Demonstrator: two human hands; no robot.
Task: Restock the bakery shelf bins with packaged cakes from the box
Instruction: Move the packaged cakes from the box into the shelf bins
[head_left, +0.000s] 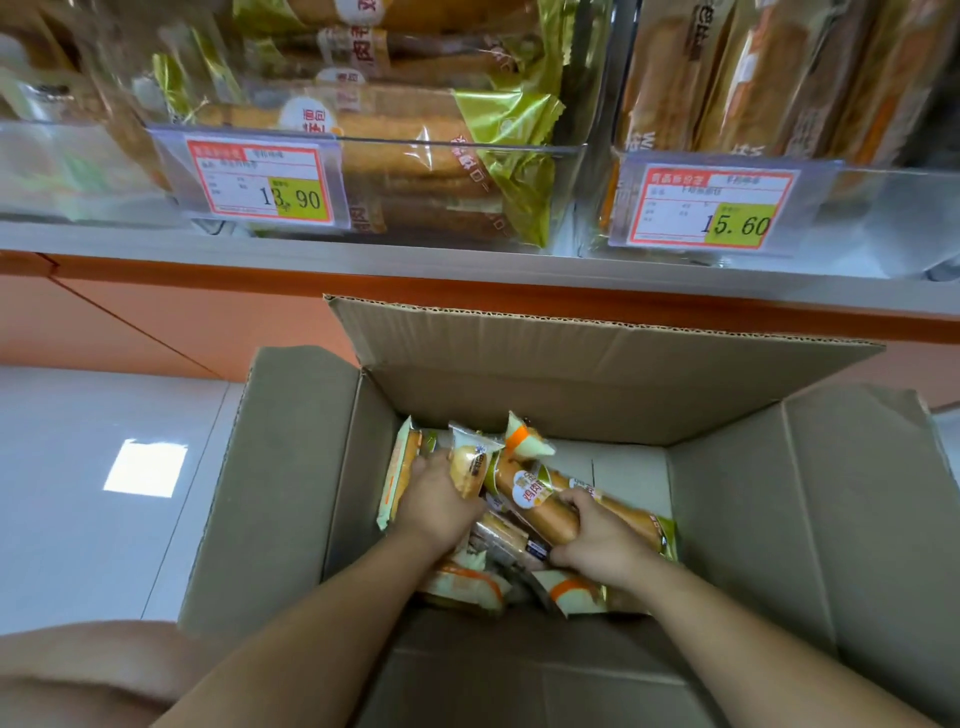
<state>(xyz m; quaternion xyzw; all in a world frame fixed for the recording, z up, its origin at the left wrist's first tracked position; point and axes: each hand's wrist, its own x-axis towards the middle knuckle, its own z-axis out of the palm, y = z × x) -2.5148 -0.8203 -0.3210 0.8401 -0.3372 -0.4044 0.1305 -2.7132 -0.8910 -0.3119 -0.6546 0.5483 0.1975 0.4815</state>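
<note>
An open cardboard box (769, 519) stands on the floor below the shelf, with several packaged cakes inside. Both my hands are down in it. My left hand (439, 506) grips a small clear-wrapped bun pack (470, 462) near the box's left wall. My right hand (597, 540) curls round a long cake pack with a round white label (535, 501). Above, a clear shelf bin (457, 156) holds long cakes in green-gold wrappers behind a 13.90 price tag (262, 182). A second bin (883, 208) at the right carries a 15.60 tag (709, 208).
The box's flaps (571, 353) stand open on all sides, the far one leaning against the orange shelf base (156, 322). Grey floor tiles (78, 493) lie to the left. My knee (88, 670) shows at the bottom left.
</note>
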